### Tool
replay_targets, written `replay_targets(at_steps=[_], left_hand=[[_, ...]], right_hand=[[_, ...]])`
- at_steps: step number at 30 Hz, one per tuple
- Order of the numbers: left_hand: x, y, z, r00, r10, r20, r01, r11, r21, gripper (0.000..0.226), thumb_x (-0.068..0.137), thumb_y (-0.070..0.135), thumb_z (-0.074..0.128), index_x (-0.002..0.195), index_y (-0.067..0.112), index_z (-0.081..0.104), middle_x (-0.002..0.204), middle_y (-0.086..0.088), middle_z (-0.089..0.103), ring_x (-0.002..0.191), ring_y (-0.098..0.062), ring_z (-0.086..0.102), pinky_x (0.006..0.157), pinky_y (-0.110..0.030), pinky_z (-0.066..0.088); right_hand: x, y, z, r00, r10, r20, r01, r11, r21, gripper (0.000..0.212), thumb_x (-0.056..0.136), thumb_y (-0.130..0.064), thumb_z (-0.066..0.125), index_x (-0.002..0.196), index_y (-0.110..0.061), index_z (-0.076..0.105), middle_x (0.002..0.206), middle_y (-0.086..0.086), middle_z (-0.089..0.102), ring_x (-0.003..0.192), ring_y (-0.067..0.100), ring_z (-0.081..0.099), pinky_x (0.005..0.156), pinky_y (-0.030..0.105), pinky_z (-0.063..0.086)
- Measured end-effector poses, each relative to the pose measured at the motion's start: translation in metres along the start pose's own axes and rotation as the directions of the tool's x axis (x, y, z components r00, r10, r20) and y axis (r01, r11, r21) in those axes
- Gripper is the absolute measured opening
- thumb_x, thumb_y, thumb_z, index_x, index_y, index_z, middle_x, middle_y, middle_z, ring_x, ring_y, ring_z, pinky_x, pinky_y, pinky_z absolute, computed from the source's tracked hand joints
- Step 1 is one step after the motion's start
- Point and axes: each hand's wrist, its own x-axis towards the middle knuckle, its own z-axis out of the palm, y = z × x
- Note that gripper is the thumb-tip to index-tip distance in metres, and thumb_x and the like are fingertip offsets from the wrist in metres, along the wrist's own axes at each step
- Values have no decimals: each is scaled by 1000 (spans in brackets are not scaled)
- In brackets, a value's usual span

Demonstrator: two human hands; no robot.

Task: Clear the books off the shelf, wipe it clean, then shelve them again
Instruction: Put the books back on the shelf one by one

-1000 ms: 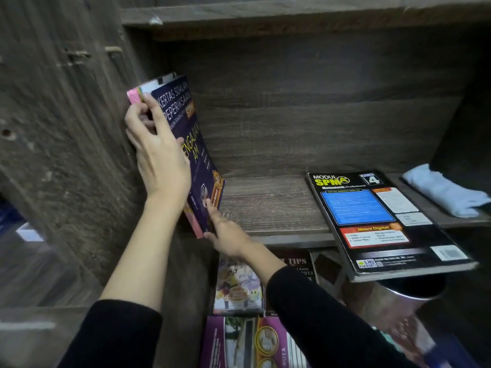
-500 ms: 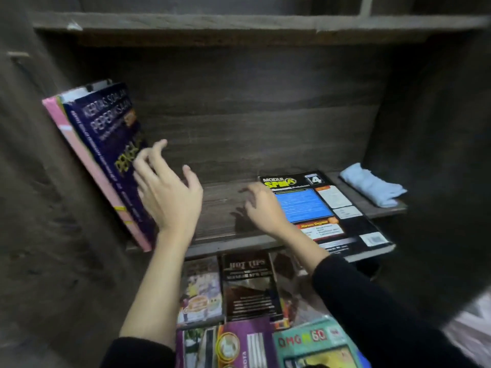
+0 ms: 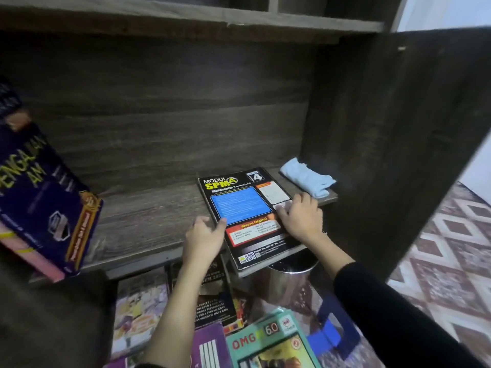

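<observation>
The black book [image 3: 247, 216] lies flat and cover up on the right half of the shelf [image 3: 148, 221]. Its near end hangs out over the shelf's front edge. Its long axis runs from front to back, skewed a little to the left at the far end. The title end points toward the back wall and the foot of the cover toward me.

My left hand [image 3: 203, 239] pinches the book's left edge, with the thumb on the cover and the fingers [image 3: 202, 220] curled beside it. My right hand [image 3: 301, 219] lies over the right edge with bent fingers on the cover. I cannot tell whether that thumb hooks underneath.

As for progress, I judge the clearing done and the wiping probably done too. The shelf board is mostly bare and the blue cloth [image 3: 305, 177] sits folded in the right back corner, touching neither hand. Reshelving looks begun: a purple book [image 3: 45, 197] stands on end at the left end of the shelf, tilted, with a pink book [image 3: 24, 251] behind it.

The black book has yet to be stood up and slid over to join them. More books on the floor [image 3: 271, 341] lie loose below the front edge, beside a metal bin [image 3: 289, 274], so most of the shelving remains.
</observation>
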Motion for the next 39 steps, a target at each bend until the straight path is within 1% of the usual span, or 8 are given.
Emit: replay_targets(at_steps=[3,6,9,18,27,35,37,39], left_hand=[[-2,8,10,1000,5,31,-4,1000,-12,58,93,50,48,131,6,45,77,4,58,69,-9,52,66,-21,40],[-2,10,18,999,-9,48,9,1000,4,68,88,57,51,131,5,47,119,-12,61,106,-24,58,91,-36,46],[-2,10,22,999,-25,22,25,1000,-9,69,84,57,57,129,4,50,131,-13,53,115,-28,54,93,-37,44],[-5,5,23,996,-93,7,93,996,10,63,81,48,68,123,3,54,102,-13,66,96,-26,61,75,-31,44],[-4,8,23,986,-164,6,164,985,-62,36,92,27,61,115,-1,57,110,-15,63,88,-25,52,71,-29,37],[14,-10,20,969,-235,77,246,946,-212,14,92,10,49,98,6,61,89,-6,66,68,-17,58,54,-25,42],[18,-14,18,960,-252,121,276,922,-271,16,91,7,46,98,7,60,91,-8,69,74,-22,65,63,-34,55],[20,-15,21,957,-247,153,284,910,-301,19,90,4,45,99,9,61,93,-10,70,81,-26,67,75,-40,57]], right_hand=[[0,11,2,998,47,47,-48,999,18,65,96,-54,40,138,-6,38,141,15,40,130,32,36,102,44,34],[1,17,6,998,36,54,-35,999,-20,65,95,-56,38,135,-5,43,139,16,41,128,31,37,102,42,35],[3,16,6,997,46,62,-44,999,-32,65,94,-57,40,133,-5,46,137,17,43,126,32,39,101,41,36],[9,8,4,984,146,104,-148,989,15,59,92,-52,51,128,-5,50,138,18,43,128,34,36,102,43,34],[13,-1,-1,957,252,147,-272,953,136,71,75,-46,76,125,-7,45,130,16,52,122,34,45,95,41,42],[8,4,-26,851,200,486,-463,724,511,42,66,-16,86,92,-7,55,100,7,66,86,20,64,73,30,54],[2,4,-34,825,138,547,-506,612,608,30,75,-7,78,87,-7,51,87,8,64,70,18,63,56,28,54],[-3,5,-37,814,90,573,-523,543,657,32,80,-8,74,98,-8,48,88,9,65,74,22,66,63,33,57]])
